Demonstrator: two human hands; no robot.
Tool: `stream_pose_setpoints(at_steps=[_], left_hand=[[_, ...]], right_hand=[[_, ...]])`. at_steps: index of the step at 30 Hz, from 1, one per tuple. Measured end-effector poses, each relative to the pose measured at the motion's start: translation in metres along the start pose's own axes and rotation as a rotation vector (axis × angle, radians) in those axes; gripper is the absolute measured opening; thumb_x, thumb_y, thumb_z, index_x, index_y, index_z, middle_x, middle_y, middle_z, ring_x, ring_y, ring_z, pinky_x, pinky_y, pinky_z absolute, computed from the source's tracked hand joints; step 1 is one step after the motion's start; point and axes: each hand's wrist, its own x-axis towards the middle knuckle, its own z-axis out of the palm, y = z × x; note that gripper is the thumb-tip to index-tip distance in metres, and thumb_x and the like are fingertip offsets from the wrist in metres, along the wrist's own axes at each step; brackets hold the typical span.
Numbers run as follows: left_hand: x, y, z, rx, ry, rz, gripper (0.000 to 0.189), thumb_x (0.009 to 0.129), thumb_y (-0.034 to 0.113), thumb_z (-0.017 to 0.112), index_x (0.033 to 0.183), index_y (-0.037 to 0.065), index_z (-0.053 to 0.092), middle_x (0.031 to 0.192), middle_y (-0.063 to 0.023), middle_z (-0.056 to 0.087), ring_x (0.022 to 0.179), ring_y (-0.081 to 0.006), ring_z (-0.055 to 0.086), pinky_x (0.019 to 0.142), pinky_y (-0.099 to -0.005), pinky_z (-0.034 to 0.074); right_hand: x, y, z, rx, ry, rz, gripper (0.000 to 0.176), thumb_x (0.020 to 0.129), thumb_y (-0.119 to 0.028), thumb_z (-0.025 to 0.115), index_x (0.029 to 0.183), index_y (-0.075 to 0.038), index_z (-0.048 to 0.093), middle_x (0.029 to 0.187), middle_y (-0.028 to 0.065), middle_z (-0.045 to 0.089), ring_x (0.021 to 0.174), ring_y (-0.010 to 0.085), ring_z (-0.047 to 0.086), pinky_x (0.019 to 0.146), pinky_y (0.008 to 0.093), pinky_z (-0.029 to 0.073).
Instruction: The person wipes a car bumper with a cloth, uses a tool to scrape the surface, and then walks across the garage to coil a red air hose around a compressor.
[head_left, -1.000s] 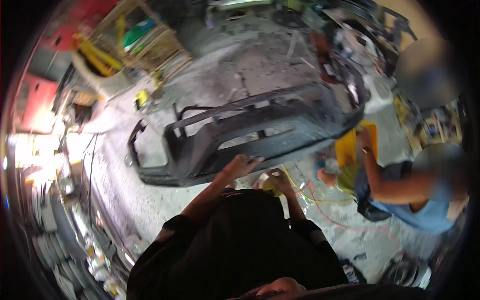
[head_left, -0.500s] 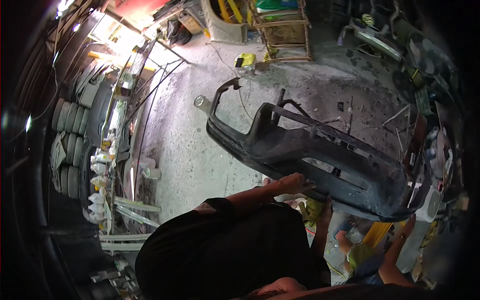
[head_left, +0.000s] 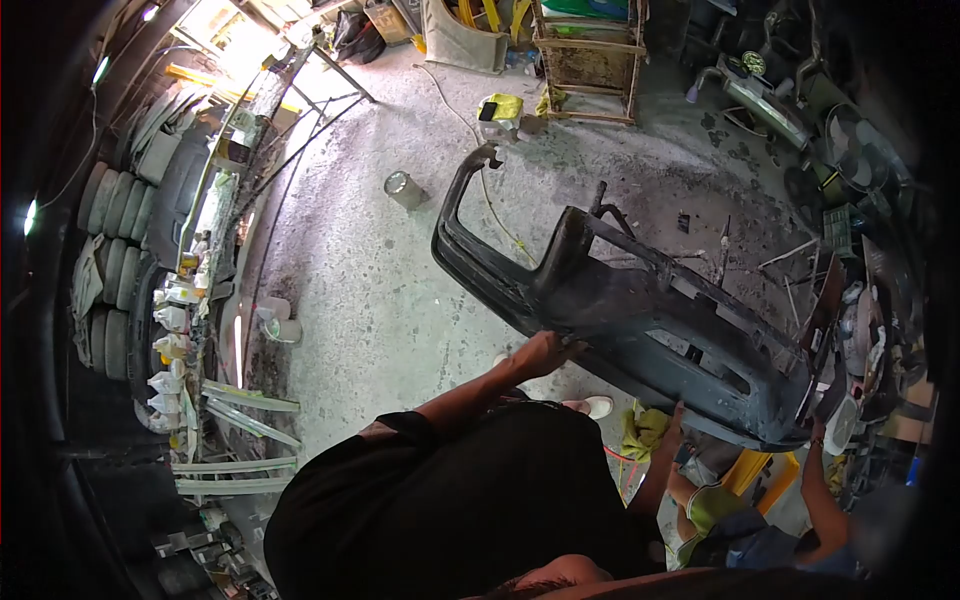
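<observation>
Left hand [head_left: 545, 352] grips the bumper [head_left: 640, 320] edge; right hand [head_left: 676, 415] sits under its rim, grip unclear. Best hold it level, clear of the floor [head_left: 380, 300].

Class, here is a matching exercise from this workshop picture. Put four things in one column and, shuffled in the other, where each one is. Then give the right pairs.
1 car bumper
2 metal can
3 tyres
4 yellow cloth

A stacked at the left edge
B alone on the concrete floor
C just below the bumper's lower edge
D gripped by the left hand

Pairs: 1-D, 2-B, 3-A, 4-C
</observation>
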Motion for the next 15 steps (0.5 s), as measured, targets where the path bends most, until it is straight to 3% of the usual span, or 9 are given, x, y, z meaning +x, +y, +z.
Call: stream_pose_setpoints(at_steps=[1,3,5,6,7,8,9,12,15], left_hand=[[-0.004,-0.011,-0.012,0.007,0.060,-0.001,0.029,0.096,0.025,0.057,0.110,0.000,0.064,0.098,-0.0228,0.068,0.093,-0.0364,0.067,0.076,-0.0426,0.051],[-0.007,-0.047,-0.039,0.045,0.025,-0.027,0.029,0.096,0.025,0.056,0.110,0.001,0.065,0.099,-0.0225,0.068,0.095,-0.0338,0.068,0.077,-0.0415,0.051],[-0.010,-0.080,-0.063,0.016,0.215,0.009,0.031,0.097,0.028,0.056,0.097,-0.001,0.065,0.077,-0.0261,0.062,0.065,-0.0426,0.057,0.062,-0.0430,0.047],[-0.011,-0.089,-0.076,-0.004,0.210,0.011,0.031,0.097,0.028,0.056,0.097,-0.001,0.065,0.077,-0.0261,0.062,0.065,-0.0426,0.057,0.062,-0.0430,0.047],[-0.010,-0.098,-0.089,-0.048,0.237,-0.050,0.031,0.098,0.028,0.054,0.099,-0.002,0.066,0.080,-0.0249,0.064,0.072,-0.0335,0.062,0.067,-0.0415,0.049],[-0.009,-0.106,-0.101,-0.090,0.263,-0.110,0.032,0.098,0.028,0.053,0.101,-0.002,0.066,0.083,-0.0238,0.066,0.079,-0.0245,0.068,0.071,-0.0400,0.050],[-0.010,-0.109,-0.114,-0.105,0.256,-0.107,0.032,0.098,0.028,0.053,0.101,-0.002,0.066,0.083,-0.0238,0.066,0.079,-0.0245,0.068,0.071,-0.0400,0.050],[-0.013,-0.110,-0.149,-0.120,0.338,-0.241,0.041,0.099,0.033,0.053,0.087,-0.005,0.059,0.060,-0.0163,0.046,0.060,-0.0170,0.039,0.058,-0.0407,0.041],[-0.017,-0.121,-0.173,-0.121,0.412,-0.249,0.037,0.098,0.030,0.055,0.084,-0.004,0.060,0.058,-0.0154,0.048,0.055,-0.0179,0.038,0.054,-0.0397,0.039]], right_hand=[[-0.010,0.003,0.009,-0.011,0.014,-0.010,0.062,0.087,-0.050,0.066,0.118,0.003,0.061,0.109,0.0117,0.065,0.094,0.0210,0.063,0.085,0.0337,0.049],[-0.030,0.007,0.032,-0.340,0.105,-0.493,0.056,0.086,-0.049,0.068,0.112,0.002,0.065,0.101,0.0136,0.066,0.092,0.0191,0.061,0.084,0.0327,0.048],[-0.036,0.000,0.054,-0.572,0.085,-0.395,0.056,0.084,-0.047,0.070,0.113,0.001,0.065,0.103,0.0156,0.066,0.095,0.0217,0.061,0.086,0.0337,0.048],[-0.040,-0.004,0.066,-0.786,0.053,-0.276,0.055,0.083,-0.045,0.073,0.114,0.000,0.064,0.105,0.0175,0.066,0.099,0.0244,0.062,0.089,0.0348,0.047],[-0.050,-0.006,0.088,-0.796,0.071,-0.278,0.055,0.083,-0.045,0.073,0.114,0.000,0.064,0.105,0.0175,0.066,0.099,0.0244,0.062,0.089,0.0348,0.047],[-0.067,-0.006,0.120,-0.862,0.107,-0.595,0.056,0.080,-0.044,0.075,0.116,-0.002,0.064,0.110,0.0185,0.065,0.104,0.0280,0.061,0.092,0.0369,0.047],[-0.080,-0.005,0.145,-0.919,0.137,-0.914,0.057,0.077,-0.042,0.078,0.117,-0.004,0.064,0.116,0.0195,0.063,0.109,0.0316,0.061,0.095,0.0390,0.046],[-0.077,0.012,0.183,-1.158,0.057,-1.122,0.064,0.074,-0.039,0.079,0.124,-0.003,0.059,0.133,0.0187,0.054,0.116,0.0367,0.057,0.097,0.0434,0.046],[-0.080,0.033,0.201,-1.344,0.111,-1.064,0.076,0.074,-0.035,0.079,0.138,-0.009,0.047,0.149,0.0172,0.038,0.118,0.0377,0.056,0.097,0.0447,0.047]])
